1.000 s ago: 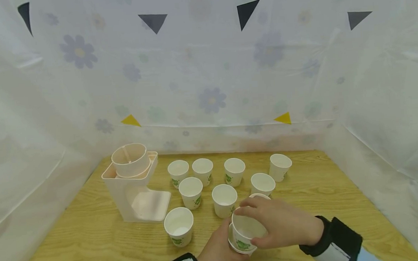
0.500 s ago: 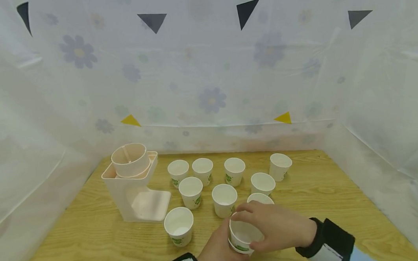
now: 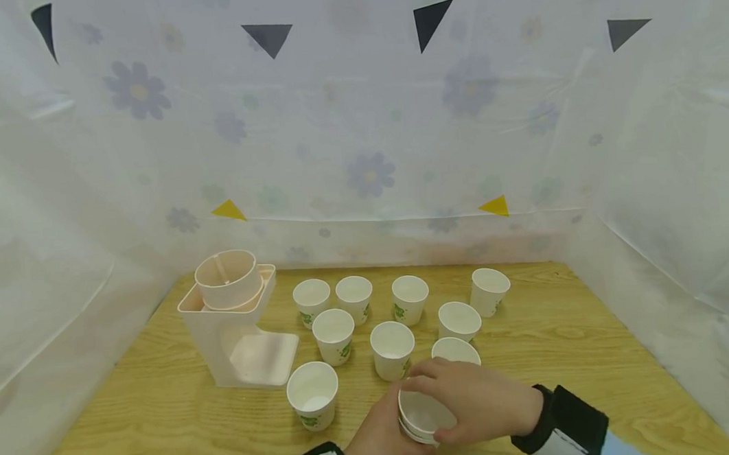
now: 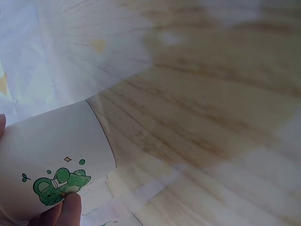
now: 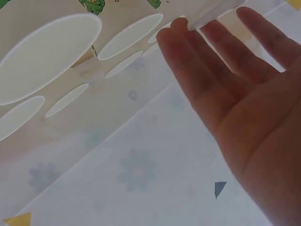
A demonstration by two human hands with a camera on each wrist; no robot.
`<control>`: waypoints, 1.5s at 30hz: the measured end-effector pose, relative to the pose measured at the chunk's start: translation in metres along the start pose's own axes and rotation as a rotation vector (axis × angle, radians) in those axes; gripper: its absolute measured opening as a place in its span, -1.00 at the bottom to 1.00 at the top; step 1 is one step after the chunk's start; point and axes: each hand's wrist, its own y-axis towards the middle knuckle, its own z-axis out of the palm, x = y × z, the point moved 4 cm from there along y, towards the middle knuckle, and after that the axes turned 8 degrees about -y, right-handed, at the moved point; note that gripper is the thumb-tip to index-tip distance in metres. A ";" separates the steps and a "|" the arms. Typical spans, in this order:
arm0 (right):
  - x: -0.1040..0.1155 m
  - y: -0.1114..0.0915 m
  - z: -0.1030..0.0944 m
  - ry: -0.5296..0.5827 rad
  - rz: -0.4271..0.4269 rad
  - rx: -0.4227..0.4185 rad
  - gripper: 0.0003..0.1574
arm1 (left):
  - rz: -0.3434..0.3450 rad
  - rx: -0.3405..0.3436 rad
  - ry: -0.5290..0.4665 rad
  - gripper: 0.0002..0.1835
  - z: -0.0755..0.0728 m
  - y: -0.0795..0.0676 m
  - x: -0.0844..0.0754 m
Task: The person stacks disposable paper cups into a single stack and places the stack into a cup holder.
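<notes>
At the front of the table, my left hand grips a white paper cup from its left side. A green cartoon print shows on that cup in the left wrist view. A second paper cup sits nested inside it, the two rims close together. My right hand spans the inner cup's rim from above, fingers at the far side and thumb at the near side. In the right wrist view its fingers stretch to the rim, and the thumb is hidden. Just behind my right hand stands another paper cup, partly covered.
Several single paper cups stand upright on the wooden table, including one at the left and one at the back right. A pale pink machine with a round top container stands at the left. White sheeting encloses the table.
My right hand has lowered the inner cup deeper into the cup in my left hand and shifted slightly left. The left hand stays in place; the standing cups have not moved.
</notes>
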 end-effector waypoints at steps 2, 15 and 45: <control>-0.001 0.001 0.003 0.009 0.008 0.013 -0.23 | -0.001 -0.005 0.008 -0.14 0.000 0.000 0.000; 0.000 0.004 0.010 -0.012 0.028 0.013 -0.19 | -0.013 -0.020 0.061 -0.13 0.000 0.001 0.002; -0.072 -0.009 0.017 -0.022 0.370 -0.079 -0.27 | -0.074 0.006 0.046 -0.20 -0.002 0.004 0.005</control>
